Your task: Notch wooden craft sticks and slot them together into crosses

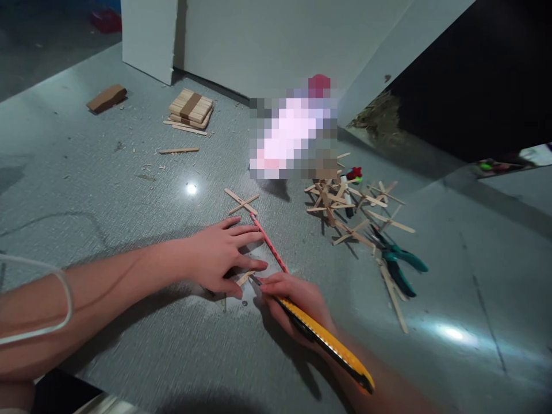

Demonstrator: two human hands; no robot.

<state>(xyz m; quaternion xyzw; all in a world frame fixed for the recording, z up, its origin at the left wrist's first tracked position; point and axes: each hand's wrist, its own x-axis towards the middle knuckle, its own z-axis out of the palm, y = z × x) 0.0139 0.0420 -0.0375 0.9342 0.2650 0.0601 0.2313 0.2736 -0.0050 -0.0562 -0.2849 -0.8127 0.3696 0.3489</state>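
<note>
Knife [332, 340] first: yellow snap-off type, wrapped up in the right hand [302, 299], with the blade end right at a small piece of stick [244, 279] on the near middle of the table [150, 368]. The left hand [224, 253] is spread out flat around it, not clenched; can't tell how hard it's pressing, or whether the cut has gone in yet. A red-patterned pencil [269, 244] runs just beside those fingertips.

As for progress, I'd call it partway. There's a decent heap of crossed sticks [330, 201] off to the right, and one lone crossed pair [242, 202] just past the left fingers, so some pieces look done. The one under the blade looks like the bit in hand. Far left there's still a banded stack [190, 108] and a loose stick [179, 150], so plenty left if they're all getting used. Green-handled pliers [399, 261] sit on the right, nobody touching them.
</note>
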